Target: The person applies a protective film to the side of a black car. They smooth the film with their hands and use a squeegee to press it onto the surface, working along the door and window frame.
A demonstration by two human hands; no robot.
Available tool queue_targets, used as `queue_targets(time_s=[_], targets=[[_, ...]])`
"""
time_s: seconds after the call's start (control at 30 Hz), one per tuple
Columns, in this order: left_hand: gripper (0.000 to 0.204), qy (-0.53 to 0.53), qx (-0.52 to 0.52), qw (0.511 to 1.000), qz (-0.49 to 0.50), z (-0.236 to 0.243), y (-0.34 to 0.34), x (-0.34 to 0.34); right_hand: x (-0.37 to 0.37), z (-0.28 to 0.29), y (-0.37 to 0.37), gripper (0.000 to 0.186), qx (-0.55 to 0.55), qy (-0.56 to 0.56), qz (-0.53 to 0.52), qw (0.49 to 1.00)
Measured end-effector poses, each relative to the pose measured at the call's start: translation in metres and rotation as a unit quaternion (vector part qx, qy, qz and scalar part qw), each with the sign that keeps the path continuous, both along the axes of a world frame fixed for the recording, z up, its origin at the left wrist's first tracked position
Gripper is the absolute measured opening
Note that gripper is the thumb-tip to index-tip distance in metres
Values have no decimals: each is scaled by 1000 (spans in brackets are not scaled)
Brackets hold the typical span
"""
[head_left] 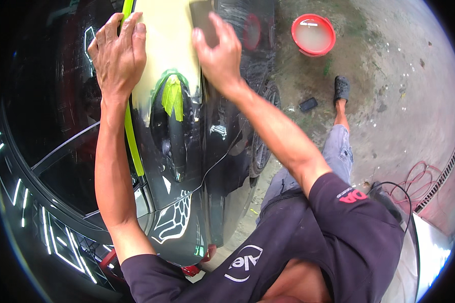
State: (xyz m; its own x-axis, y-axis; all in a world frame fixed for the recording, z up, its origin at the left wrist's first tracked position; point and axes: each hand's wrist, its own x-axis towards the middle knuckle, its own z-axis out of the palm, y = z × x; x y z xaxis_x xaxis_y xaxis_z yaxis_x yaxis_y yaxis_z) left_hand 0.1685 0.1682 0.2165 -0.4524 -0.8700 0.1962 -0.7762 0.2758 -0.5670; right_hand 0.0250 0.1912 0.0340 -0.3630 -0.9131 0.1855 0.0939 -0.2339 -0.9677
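A black car's side panel point(215, 202) stretches away in front of me, with a pale yellow coated patch point(162, 35) on it. My left hand point(119, 60) lies on the patch's left edge beside a yellow-green tape strip point(131, 136), fingers slightly bent and apart. At the patch's right edge, my right hand point(221, 58) is a little blurred. Its thumb and fingers are around a flat grey-brown sheet point(202, 15), partly hidden by the hand. Between my forearms is a door handle point(176, 144), its far end wrapped in green tape point(173, 96).
A red bucket point(333, 38) of cloudy water stands on the wet concrete floor point(384, 111) to the right. Near my shoe point(342, 89) lies a small black object point(308, 104). A reddish hose point(414, 182) is coiled by a floor grate point(442, 174).
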Motion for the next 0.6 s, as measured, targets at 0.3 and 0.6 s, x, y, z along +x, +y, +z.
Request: queue_targets(time_s=[0.3,0.6], targets=[[42,5,-7,1000,4,-6,-2,-5,-7,8,52,49,-12,34,5,999],[38,17,32,998,52,4,5,-22,-14,13,64,53,103,-65,96,988]])
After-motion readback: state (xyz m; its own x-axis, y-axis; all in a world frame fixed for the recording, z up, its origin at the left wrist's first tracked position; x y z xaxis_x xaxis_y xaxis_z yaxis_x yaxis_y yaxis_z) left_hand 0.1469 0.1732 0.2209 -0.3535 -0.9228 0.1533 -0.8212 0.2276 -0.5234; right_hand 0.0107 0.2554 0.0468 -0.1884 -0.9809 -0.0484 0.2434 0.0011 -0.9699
